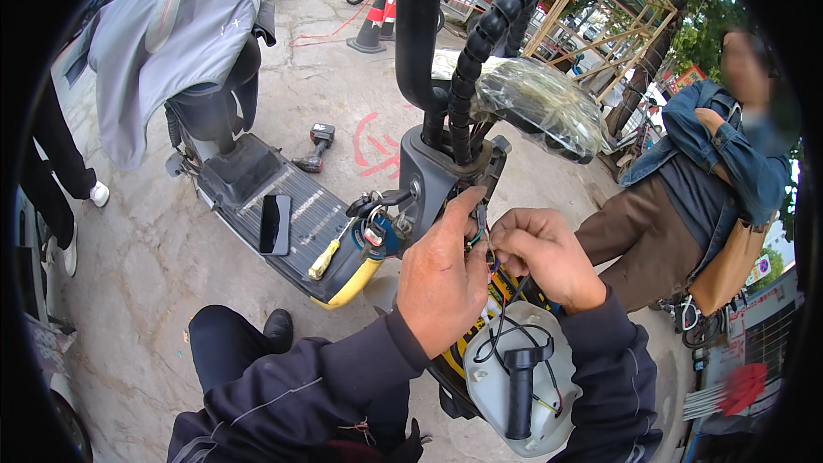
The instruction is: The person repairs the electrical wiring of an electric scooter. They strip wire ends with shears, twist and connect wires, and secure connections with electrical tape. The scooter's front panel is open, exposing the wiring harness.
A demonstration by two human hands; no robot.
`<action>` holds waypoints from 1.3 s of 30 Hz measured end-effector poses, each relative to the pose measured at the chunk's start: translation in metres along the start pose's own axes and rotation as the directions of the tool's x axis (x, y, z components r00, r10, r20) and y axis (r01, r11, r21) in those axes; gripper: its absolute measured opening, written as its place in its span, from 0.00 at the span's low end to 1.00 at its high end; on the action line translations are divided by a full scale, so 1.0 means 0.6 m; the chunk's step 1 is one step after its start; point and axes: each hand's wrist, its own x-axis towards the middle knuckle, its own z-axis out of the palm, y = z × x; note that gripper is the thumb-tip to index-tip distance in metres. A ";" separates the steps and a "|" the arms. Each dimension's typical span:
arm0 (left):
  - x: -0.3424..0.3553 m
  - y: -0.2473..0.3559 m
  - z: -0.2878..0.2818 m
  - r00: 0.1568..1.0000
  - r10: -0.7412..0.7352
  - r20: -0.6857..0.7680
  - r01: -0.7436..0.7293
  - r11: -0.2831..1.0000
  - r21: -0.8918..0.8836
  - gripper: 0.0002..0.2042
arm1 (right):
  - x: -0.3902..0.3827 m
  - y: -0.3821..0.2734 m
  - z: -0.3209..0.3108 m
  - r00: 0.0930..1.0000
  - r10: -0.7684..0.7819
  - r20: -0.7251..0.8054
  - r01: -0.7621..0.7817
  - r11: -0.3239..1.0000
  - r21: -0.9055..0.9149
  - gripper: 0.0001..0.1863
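Outdoors on cracked concrete ground (141, 291), the coloured wires (475, 240) lie between both hands, at the scooter's opened front column (417, 184). The right hand (549, 253) has its grip pinching the wires; I cannot tell what the left hand's (441, 279) partly hidden grip closes on. The ridged footboard (313, 206) bears a phone (275, 225) and a screwdriver (324, 261); a drill (317, 148) lies on the ground beyond. A traffic cone (372, 26) stands farther off, and a person (664, 197) in a denim jacket at right.
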 end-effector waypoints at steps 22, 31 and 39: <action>0.002 -0.002 -0.003 1.000 -0.001 0.011 0.001 1.000 0.008 0.28 | -0.004 0.003 0.005 0.811 -0.577 0.099 0.506 0.607 -0.612 0.07; 0.002 -0.002 -0.007 0.999 0.014 0.031 -0.015 1.000 0.016 0.28 | -0.007 0.004 0.007 1.000 -0.025 0.007 0.024 0.997 0.067 0.05; -0.001 0.001 -0.005 1.000 0.009 0.026 -0.009 1.000 0.024 0.28 | -0.008 0.004 -0.022 0.432 -0.768 0.474 0.562 -0.182 -0.807 0.20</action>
